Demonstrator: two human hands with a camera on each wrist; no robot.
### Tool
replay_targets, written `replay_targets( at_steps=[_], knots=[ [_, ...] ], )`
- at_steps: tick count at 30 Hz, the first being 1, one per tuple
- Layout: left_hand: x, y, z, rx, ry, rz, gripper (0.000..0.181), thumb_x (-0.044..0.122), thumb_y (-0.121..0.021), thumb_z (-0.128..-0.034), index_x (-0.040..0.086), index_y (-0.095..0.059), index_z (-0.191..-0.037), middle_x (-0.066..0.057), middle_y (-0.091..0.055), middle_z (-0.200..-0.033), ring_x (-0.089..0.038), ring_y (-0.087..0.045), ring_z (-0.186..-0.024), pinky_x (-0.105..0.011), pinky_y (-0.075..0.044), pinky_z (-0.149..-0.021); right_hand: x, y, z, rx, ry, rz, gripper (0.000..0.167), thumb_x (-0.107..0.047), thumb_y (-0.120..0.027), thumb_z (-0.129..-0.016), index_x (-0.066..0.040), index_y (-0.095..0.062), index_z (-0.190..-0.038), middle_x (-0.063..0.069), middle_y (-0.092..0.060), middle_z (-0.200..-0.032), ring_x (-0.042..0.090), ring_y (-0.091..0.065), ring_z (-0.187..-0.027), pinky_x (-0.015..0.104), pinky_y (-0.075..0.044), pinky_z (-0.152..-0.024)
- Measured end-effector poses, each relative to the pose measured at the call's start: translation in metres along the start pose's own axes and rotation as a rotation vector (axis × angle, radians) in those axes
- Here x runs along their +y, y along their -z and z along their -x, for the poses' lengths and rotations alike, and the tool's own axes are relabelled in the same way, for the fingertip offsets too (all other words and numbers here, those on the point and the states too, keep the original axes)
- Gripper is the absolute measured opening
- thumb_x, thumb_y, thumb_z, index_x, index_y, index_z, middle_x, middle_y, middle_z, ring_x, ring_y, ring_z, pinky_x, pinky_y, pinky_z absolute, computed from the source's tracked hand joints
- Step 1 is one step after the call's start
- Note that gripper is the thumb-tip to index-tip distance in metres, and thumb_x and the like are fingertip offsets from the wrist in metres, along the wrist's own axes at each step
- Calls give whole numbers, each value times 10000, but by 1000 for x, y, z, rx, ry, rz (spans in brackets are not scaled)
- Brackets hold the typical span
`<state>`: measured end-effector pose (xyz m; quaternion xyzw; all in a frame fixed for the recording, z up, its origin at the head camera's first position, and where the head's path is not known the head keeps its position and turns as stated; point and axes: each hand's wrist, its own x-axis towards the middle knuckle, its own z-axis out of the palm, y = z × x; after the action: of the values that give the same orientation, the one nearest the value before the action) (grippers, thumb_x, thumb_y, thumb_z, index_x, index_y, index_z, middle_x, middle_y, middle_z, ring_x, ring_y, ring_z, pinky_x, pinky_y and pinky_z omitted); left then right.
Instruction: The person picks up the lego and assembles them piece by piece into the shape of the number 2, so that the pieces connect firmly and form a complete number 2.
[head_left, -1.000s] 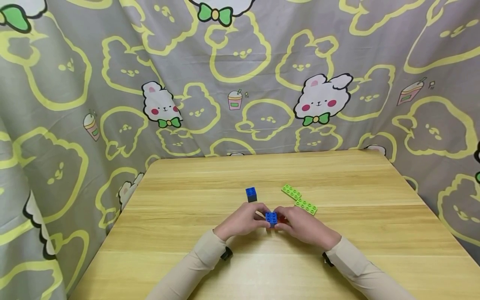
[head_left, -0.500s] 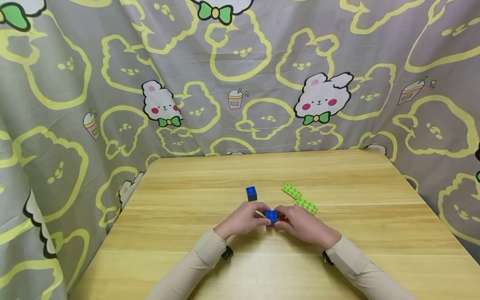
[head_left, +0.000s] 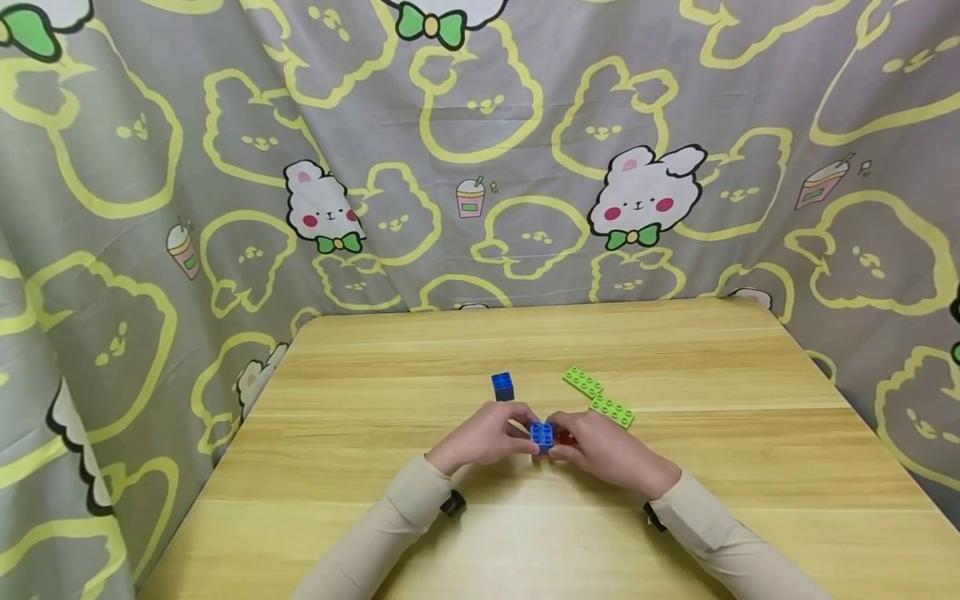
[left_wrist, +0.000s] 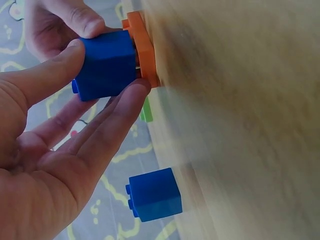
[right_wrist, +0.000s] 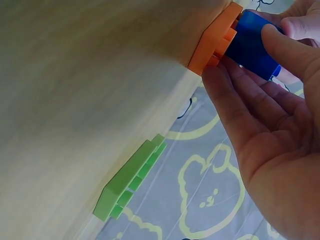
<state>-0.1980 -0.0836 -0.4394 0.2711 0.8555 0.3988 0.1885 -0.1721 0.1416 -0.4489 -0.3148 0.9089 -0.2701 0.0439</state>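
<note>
Blue block [head_left: 542, 432], pinched by left hand [head_left: 487, 436] and right hand [head_left: 611, 452] over orange plate [left_wrist: 146, 47] (gap showing), might tilt if pressed unevenly.

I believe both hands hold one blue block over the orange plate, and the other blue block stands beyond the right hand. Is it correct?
One part is wrong: the other blue block stands beyond the left hand, not the right hand, as the head view shows. Both hands do hold one blue block over the orange plate.
</note>
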Motion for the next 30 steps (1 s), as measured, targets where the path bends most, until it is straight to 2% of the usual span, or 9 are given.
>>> replay_targets(
  at_steps=[12, 18, 25, 30],
  knots=[
    [1, 0, 0, 21, -16, -53, 212, 203, -772, -932, 123, -731, -1124, 18, -751, -1059, -54, -691, -945, -208, -546, -814, 1, 1, -1, -20, -10, -2, 207, -277, -671, -1007, -156, -681, -1175, -108, -677, -947, 2, -578, -786, 244, -526, -727],
    [1, 1, 1, 9, -18, -36, 235, 202, -737, -961, 102, -716, -1173, -23, -752, -1095, -86, -701, -974, -207, -549, -808, 2, 1, -2, -22, -17, -13, 181, -279, -661, -1014, -166, -680, -1153, -113, -676, -942, -1, -577, -780, 236, -520, -713],
    [6, 0, 3, -10, -11, -80, 221, 187, -706, -984, 93, -681, -1183, -56, -755, -1069, -83, -696, -943, -215, -543, -787, 1, 0, -1, -15, -12, 0, 198, -263, -670, -1008, -148, -678, -1169, -111, -682, -950, -7, -586, -785, 238, -530, -718],
    [8, -2, 5, -32, -34, -111, 197, 165, -697, -989, 77, -650, -1159, -71, -731, -1082, -96, -683, -956, -209, -544, -800, 0, -1, 1, -6, 17, 13, 223, -247, -690, -993, -136, -681, -1186, -95, -700, -975, -17, -605, -823, 250, -545, -742]
  ],
)
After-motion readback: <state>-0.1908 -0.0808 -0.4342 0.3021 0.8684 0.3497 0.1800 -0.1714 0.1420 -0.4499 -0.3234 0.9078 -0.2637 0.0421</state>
